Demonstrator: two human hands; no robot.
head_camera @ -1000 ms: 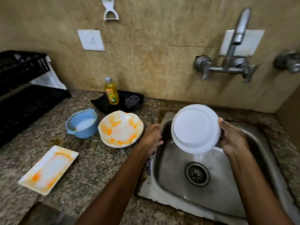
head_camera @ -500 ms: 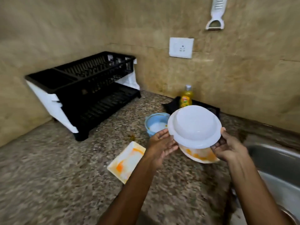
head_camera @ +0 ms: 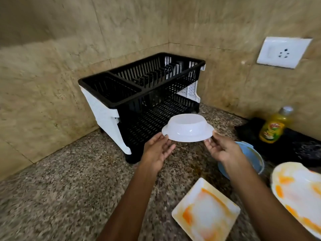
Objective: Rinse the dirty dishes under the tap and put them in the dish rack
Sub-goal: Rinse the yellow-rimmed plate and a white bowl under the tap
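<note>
The left hand (head_camera: 157,150) and right hand (head_camera: 219,148) grasp the white bowl (head_camera: 187,127) by opposite rim edges, fingers pinching. The bowl is held upside down above the counter (head_camera: 69,188), just before the dish rack (head_camera: 144,94) lower tier.

White wall socket (head_camera: 283,52), yellow dish-soap bottle (head_camera: 273,126) on black tray (head_camera: 248,128), speckled granite counter (head_camera: 60,188)

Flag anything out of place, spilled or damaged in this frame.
Little stands out. A brownish wet-looking stain marks the counter between the dish rack and the square plate. The white bowl, upside down between left hand and right hand, looks intact.
</note>
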